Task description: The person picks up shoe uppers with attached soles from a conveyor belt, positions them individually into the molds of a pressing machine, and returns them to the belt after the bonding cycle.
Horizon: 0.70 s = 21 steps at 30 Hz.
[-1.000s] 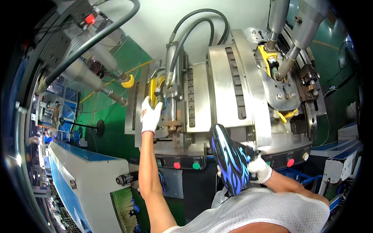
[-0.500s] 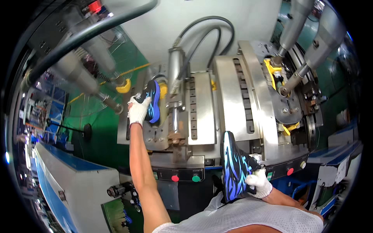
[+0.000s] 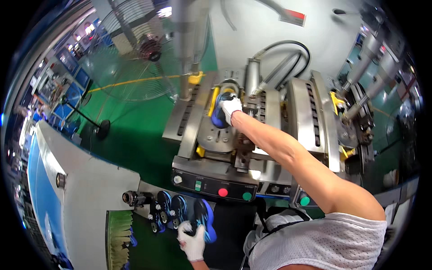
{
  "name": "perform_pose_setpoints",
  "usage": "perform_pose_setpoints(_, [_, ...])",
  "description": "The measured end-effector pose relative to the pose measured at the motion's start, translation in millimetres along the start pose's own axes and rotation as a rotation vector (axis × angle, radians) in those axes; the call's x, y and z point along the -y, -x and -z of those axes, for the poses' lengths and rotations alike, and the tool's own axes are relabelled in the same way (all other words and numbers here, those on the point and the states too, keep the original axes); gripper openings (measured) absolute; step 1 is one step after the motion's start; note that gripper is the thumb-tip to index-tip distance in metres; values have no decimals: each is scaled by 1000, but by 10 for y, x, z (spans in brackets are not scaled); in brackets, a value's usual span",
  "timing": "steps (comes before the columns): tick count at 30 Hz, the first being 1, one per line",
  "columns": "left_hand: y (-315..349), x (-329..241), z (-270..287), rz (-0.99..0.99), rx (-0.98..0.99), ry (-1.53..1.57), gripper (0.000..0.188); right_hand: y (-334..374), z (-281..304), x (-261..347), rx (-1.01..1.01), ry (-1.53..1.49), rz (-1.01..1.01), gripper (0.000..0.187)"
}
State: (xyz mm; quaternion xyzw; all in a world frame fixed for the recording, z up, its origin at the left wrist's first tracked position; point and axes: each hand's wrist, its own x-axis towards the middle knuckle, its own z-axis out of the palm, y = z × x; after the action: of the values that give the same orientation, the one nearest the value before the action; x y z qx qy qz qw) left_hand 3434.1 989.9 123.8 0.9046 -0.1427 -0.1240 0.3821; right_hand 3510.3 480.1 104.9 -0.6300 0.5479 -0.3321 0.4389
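My right hand [image 3: 231, 109], in a white glove, reaches far forward to the left-hand station of the machine. Its fingers are closed on the upper of a black-and-blue sports shoe [image 3: 219, 120], which lies on the metal plate [image 3: 216, 139] between yellow pads; the glove hides part of the shoe. Low on the left, my gloved left hand [image 3: 192, 244] grips a second sports shoe [image 3: 208, 219] with a bright blue sole. Just left of that shoe, several similar shoes [image 3: 179, 208] sit close together by the grey cabinet.
Red and green push buttons [image 3: 222, 192] line the machine's front panel. A metal cylinder [image 3: 253, 76] with black hoses stands beside the left station. Angled rods [image 3: 362, 96] hang over the right station. A large wire-cage fan [image 3: 150, 47] stands beyond, and a grey-and-blue cabinet [image 3: 94, 166] at left.
My left hand has left the machine's left station, taking its shoe down to the lower left. The right hand has brought its shoe from near my lap to that station. The view has turned left.
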Motion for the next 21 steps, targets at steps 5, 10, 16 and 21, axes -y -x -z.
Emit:
perform_pose_setpoints(5, [919, 677, -190, 377, 39, 50, 35, -683, -847, -604, -254, 444, -278, 38])
perform_pose_setpoints(10, [1382, 686, -423, 613, -134, 89, 59, -748, -852, -582, -149, 444, -369, 56])
perform_pose_setpoints(16, [1736, 553, -516, 497, -273, 375, 60, -1384, -262, -599, 397, 342, 113, 47])
perform_pose_setpoints(21, [2304, 464, -433, 635, -411, 297, 58, 234, 1, 157, 337, 371, 378, 66])
